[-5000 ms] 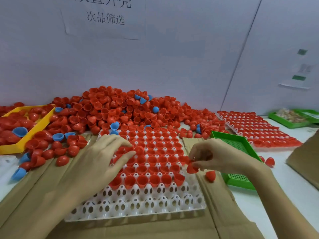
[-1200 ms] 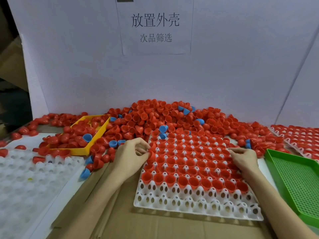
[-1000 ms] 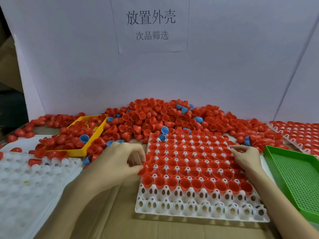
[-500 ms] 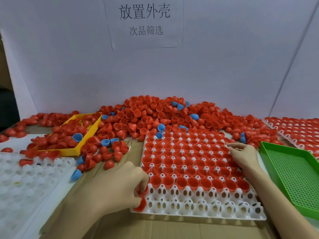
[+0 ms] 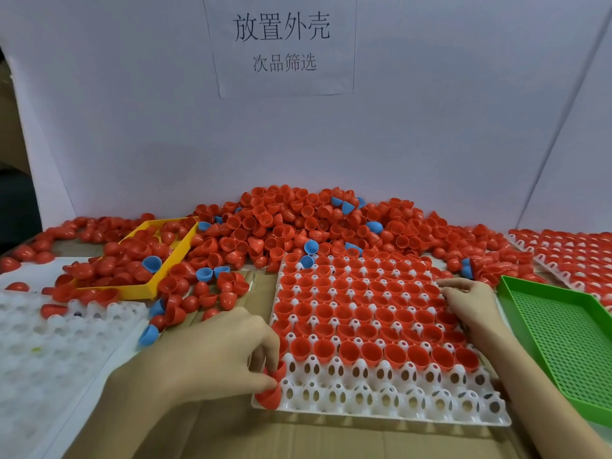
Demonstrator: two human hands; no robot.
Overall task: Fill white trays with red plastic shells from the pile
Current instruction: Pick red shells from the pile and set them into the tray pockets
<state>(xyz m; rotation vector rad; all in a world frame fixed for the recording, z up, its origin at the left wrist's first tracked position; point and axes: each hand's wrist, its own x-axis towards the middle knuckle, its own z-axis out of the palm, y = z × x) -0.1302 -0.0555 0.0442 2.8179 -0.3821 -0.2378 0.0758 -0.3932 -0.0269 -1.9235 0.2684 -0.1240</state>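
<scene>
overhead, paper sign (image 5: 281,44) reads "放置外壳 次品筛选".

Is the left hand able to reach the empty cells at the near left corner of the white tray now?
Probably yes. The left hand holds red shells right at that corner of the white tray, and nothing lies between it and the empty cells.

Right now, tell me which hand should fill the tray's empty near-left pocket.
Left. The left hand already pinches red shells right at the tray's near-left corner, beside the empty front rows. The right hand rests on filled pockets at the far right edge and shows no shell.
</scene>
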